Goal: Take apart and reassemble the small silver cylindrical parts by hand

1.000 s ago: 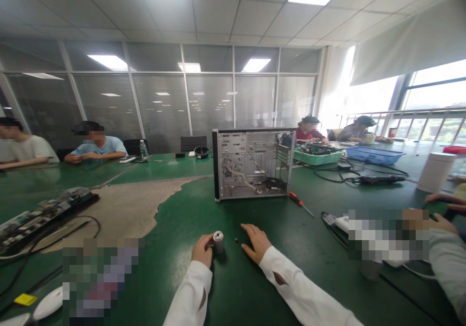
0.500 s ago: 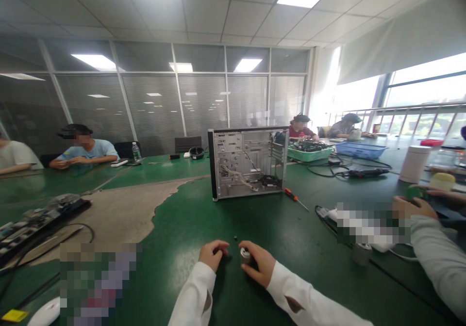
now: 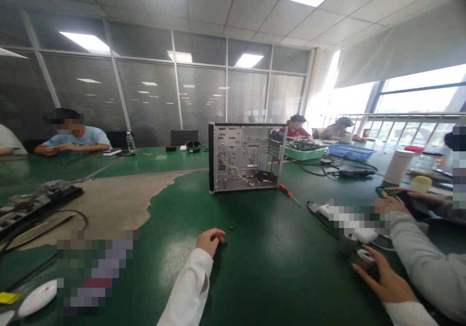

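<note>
My left hand (image 3: pixel 210 241) rests on the green table with its fingers curled together; whether anything is between them is hidden. Just right of its fingertips lies a tiny dark piece (image 3: pixel 231 228). At the lower right, my right hand (image 3: pixel 390 276) grips a small metal cylinder (image 3: pixel 367 262) with a light top. Close behind that cylinder stands a similar, blurred one (image 3: pixel 348 243). An open computer case (image 3: pixel 247 158) is upright in the middle of the table, its inner frame and cables showing. Near its right lower corner lies an orange-handled screwdriver (image 3: pixel 286 191).
A white power strip (image 3: pixel 364 235) and another person's sleeve (image 3: pixel 418 248) are close to my right hand. Further back stand a green basket (image 3: pixel 306 154) and a blue basket (image 3: pixel 351 153). Electronic parts (image 3: pixel 40 202) and a white mouse (image 3: pixel 38 297) lie at left.
My right hand has moved far right with the metal cylinder, away from my left hand. My left hand stays near the tiny piece. The view has shifted slightly.
</note>
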Available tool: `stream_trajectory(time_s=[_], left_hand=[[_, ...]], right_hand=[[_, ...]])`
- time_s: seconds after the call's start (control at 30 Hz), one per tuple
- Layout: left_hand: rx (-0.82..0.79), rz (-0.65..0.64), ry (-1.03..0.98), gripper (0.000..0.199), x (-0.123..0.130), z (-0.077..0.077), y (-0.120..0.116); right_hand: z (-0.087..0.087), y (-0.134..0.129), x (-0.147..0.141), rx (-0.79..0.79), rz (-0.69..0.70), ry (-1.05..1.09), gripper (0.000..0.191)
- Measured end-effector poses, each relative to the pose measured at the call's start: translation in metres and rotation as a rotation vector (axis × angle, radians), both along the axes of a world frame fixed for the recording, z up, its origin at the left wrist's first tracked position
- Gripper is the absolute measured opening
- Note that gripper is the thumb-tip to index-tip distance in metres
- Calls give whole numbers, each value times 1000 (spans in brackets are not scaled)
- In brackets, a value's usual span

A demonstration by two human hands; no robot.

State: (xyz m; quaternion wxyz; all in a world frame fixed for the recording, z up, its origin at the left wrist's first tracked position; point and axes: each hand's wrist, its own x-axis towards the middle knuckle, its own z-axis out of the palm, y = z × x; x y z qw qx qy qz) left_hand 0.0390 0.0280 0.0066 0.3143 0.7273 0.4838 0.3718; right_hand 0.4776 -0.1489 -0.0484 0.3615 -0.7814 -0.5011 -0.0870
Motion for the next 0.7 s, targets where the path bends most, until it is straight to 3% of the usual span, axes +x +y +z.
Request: stream_trajectory(time_s=[0.1, 0.2, 0.27, 0.33, 0.43, 0.57, 0.7], left_hand=[[-11, 9, 15, 34, 0, 0, -1], [-6, 6, 25, 33, 0, 3, -3], [-3, 13, 30, 33, 0, 4, -4], [-2, 24, 31, 33, 1, 6, -4], [-1, 24, 29, 33, 2, 7, -5], [-3, 12, 31, 33, 1, 8, -6], [-3, 4, 37, 33, 1, 10, -7]], right_hand=[[2, -4, 23, 69, -23, -188, 71], [15, -2, 7, 203, -65, -381, 66], [26, 5, -28, 258, 25, -453, 55], [34, 18, -78, 147, 359, -473, 47], [43, 52, -161, -75, 689, -397, 40], [53, 113, -239, -181, 817, -390, 51], [51, 160, -270, -188, 873, -392, 48]])
